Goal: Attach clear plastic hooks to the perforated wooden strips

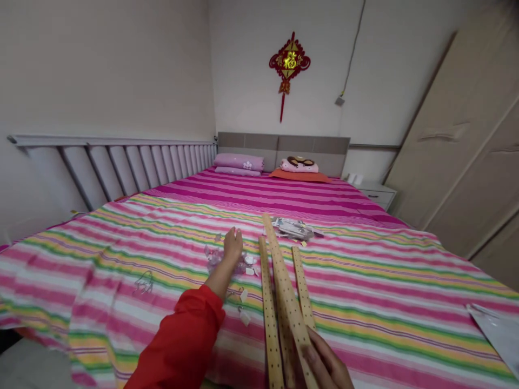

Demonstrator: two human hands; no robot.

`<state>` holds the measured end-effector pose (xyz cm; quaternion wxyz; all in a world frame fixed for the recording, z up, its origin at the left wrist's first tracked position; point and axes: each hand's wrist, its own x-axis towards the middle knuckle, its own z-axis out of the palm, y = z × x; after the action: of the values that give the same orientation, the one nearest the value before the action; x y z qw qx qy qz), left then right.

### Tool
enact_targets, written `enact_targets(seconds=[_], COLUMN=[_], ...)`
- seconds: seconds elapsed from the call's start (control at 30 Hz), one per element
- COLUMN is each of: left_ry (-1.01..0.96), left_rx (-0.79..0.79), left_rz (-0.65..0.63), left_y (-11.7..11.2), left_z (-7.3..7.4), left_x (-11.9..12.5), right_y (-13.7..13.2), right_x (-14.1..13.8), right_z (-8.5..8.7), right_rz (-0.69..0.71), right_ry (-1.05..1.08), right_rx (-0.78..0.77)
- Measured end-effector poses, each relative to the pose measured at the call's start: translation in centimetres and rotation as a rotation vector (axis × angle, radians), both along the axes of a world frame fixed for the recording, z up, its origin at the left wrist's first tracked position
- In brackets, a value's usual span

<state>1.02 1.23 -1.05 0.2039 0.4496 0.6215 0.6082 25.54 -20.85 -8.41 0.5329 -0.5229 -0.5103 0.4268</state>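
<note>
My right hand point(327, 361) is closed round the lower end of a long wooden strip with rows of small holes point(286, 281), which slants up and away from me. Similar strips stand beside it: one on its left point(268, 319) and a shorter one on its right point(302, 283). My left hand point(233, 247), in a red sleeve, reaches over a small heap of clear plastic bags point(213, 259). Its fingers look curled together, and what they hold, if anything, is hidden. Small white tags point(244, 317) with thin hooks lie nearer me, left of the strips.
A striped sheet point(385, 292) covers the bed. Behind the strips lies a stack of plastic-wrapped packets point(294, 229). A thin wire-like tangle point(144, 282) is at the left, and a white plastic packet point(497, 335) at the right edge. A radiator point(133, 162) runs along the left wall.
</note>
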Motion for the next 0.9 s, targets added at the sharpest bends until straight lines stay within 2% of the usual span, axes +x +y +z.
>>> enact_targets(seconds=[0.13, 0.23, 0.3, 0.37, 0.43, 0.5, 0.6, 0.7, 0.8, 0.9], left_ry=[0.107, 0.241, 0.256, 0.295, 0.356, 0.444, 0.571, 0.65, 0.694, 0.721], left_rx=[0.036, 0.075, 0.024, -0.052, -0.061, -0.114, -0.214, -0.271, -0.253, -0.212], left_rz=[-0.046, -0.229, -0.371, -0.47, -0.502, -0.492, -0.475, -0.473, -0.516, -0.573], left_y=[-3.2, -7.9, -11.6, -15.2, -18.1, -20.1, -21.5, -21.6, -21.3, -20.8], left_z=[0.5, -0.2, -1.7, -3.8, -6.1, -8.1, -9.5, -9.5, -9.4, -10.0], left_x=[0.6, 2.8, 4.7, 6.6, 8.1, 9.3, 10.3, 10.7, 10.5, 10.0], right_y=[-0.5, -0.8, -0.7, -0.5, -0.3, -0.2, -0.7, -1.7, -2.5, -2.6], right_x=[3.2, 5.4, 6.4, 6.9, 6.9, 6.7, 6.0, 5.7, 5.8, 5.8], right_z=[1.7, 1.9, 1.2, 0.2, -1.0, -1.9, -2.6, -2.8, -3.4, -4.2], right_rz=[-0.031, -0.063, -0.058, -0.034, -0.039, -0.077, -0.111, -0.157, -0.157, -0.116], right_ry=[0.048, 0.041, 0.039, 0.054, 0.06, 0.032, -0.109, -0.325, -0.454, -0.461], right_rx=[-0.09, -0.139, -0.189, -0.236, -0.234, -0.184, -0.074, -0.015, -0.02, 0.067])
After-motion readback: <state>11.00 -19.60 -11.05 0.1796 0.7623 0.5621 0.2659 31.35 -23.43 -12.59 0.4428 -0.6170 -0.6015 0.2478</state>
